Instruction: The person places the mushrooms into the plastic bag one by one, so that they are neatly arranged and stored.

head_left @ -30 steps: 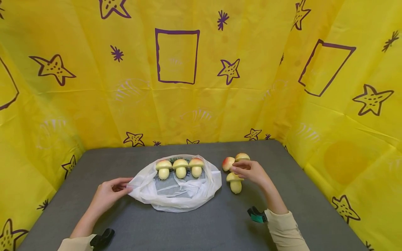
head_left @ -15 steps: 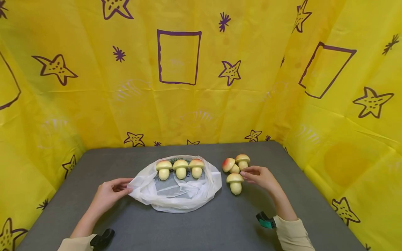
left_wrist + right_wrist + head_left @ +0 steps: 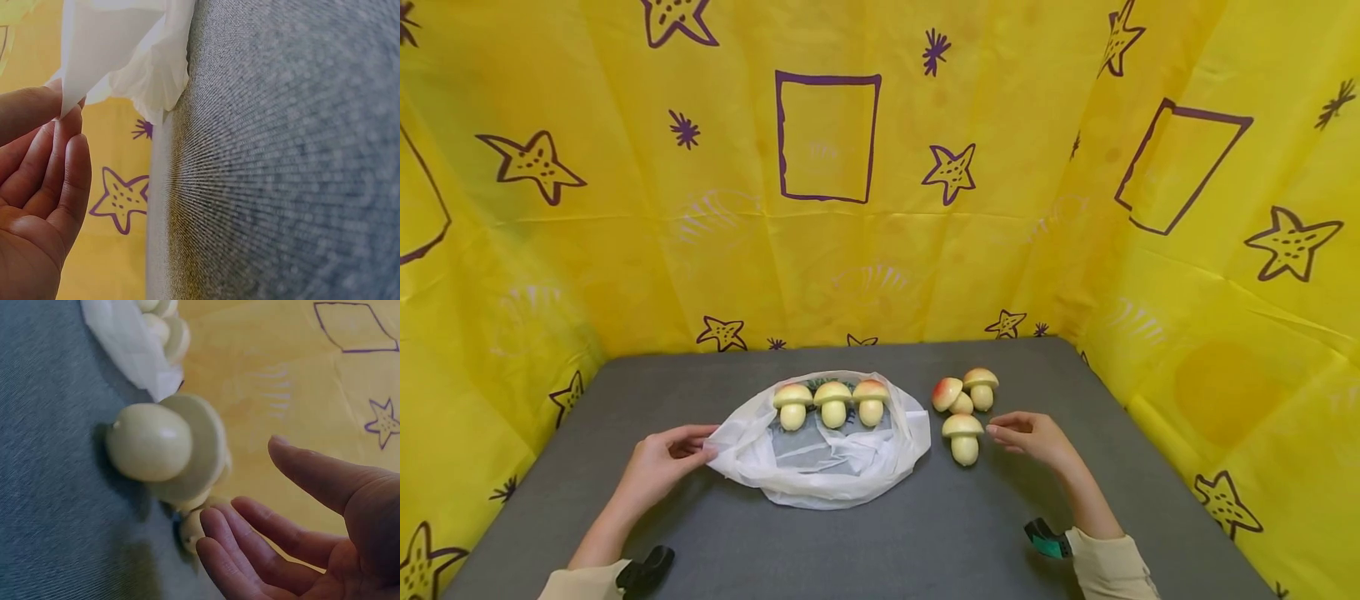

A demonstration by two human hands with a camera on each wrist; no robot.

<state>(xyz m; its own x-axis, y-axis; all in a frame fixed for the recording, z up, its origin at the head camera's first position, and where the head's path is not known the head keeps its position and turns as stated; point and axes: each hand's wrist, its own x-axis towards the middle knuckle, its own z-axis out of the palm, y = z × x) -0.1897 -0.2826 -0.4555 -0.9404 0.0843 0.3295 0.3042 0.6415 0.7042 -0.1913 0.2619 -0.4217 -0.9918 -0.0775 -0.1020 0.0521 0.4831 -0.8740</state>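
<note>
A white plastic bag (image 3: 835, 492) lies with its mouth spread on the grey table, and three toy mushrooms (image 3: 833, 408) stand in a row at its back. At the bag's left corner my left hand (image 3: 658, 458) pinches the edge; the left wrist view shows the plastic (image 3: 112, 44) between thumb and forefinger. Right of the bag are three more mushrooms: a near one (image 3: 963, 442), a tilted red-capped one (image 3: 949, 395) and a back one (image 3: 981, 388). My right hand (image 3: 1033, 437), fingers relaxed and apart from it, is just right of the near mushroom (image 3: 153, 444).
The grey table (image 3: 865, 558) reaches back to a yellow curtain (image 3: 715, 267) with purple star drawings, which also hangs on both sides. Dark wrist cameras (image 3: 647, 570) are strapped on both wrists.
My right hand has drawn back from the tilted and back mushrooms, moving right and nearer to me, beside the near one. The left hand and the bag have stayed in place.
</note>
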